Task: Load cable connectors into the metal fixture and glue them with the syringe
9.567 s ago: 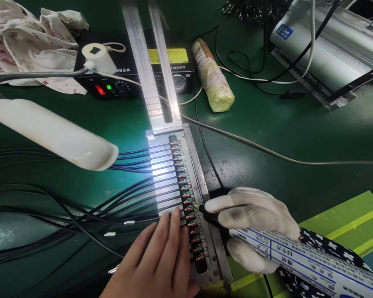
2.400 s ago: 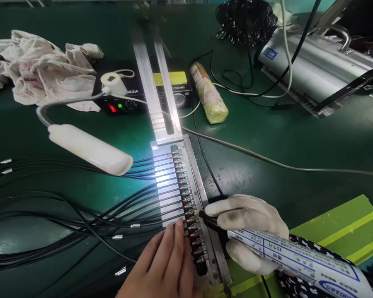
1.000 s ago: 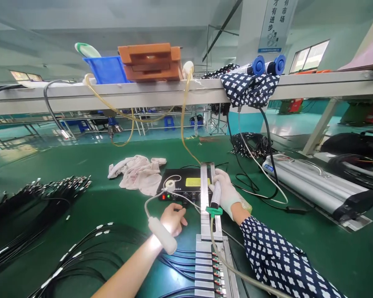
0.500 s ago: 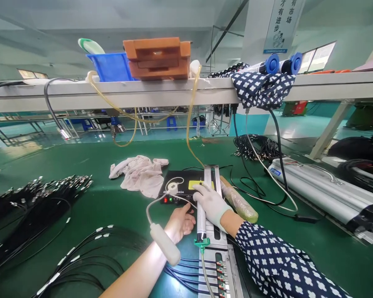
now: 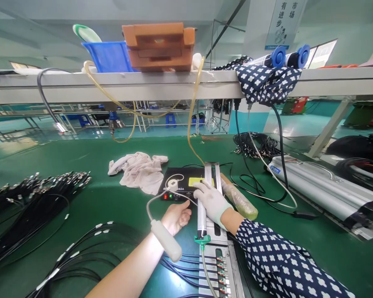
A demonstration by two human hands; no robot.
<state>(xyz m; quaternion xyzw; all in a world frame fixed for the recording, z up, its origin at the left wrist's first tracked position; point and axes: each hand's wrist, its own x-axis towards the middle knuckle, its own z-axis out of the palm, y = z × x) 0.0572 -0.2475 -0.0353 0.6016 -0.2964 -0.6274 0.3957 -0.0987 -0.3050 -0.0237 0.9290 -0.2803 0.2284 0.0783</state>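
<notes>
My right hand (image 5: 211,203), in a pale glove, is closed round a dispensing syringe barrel (image 5: 202,219), which lies lengthwise over a metal fixture (image 5: 219,238). A green adapter (image 5: 202,240) with a clear tube caps the barrel's near end. My bare left hand (image 5: 176,218) is held just left of the barrel, apart from it, fingers curled in and thumb outstretched; nothing shows in it. A lamp with a white handle (image 5: 166,241) on a bent neck stands in front of the left wrist. Black cables (image 5: 186,273) run into the fixture's near part, ending in small metal connectors (image 5: 223,273).
Behind my hands sits a black controller box (image 5: 170,182) with red and green lights. A crumpled cloth (image 5: 141,171) lies left of it, a wrapped roll (image 5: 239,198) right. Cable bundles (image 5: 40,211) cover the left; a silver case (image 5: 323,190) stands right. A shelf (image 5: 161,89) crosses above.
My left hand has moved slightly left, away from the barrel, and its fingers have curled in more. My right hand stays on the barrel. The camera view has shifted a little.
</notes>
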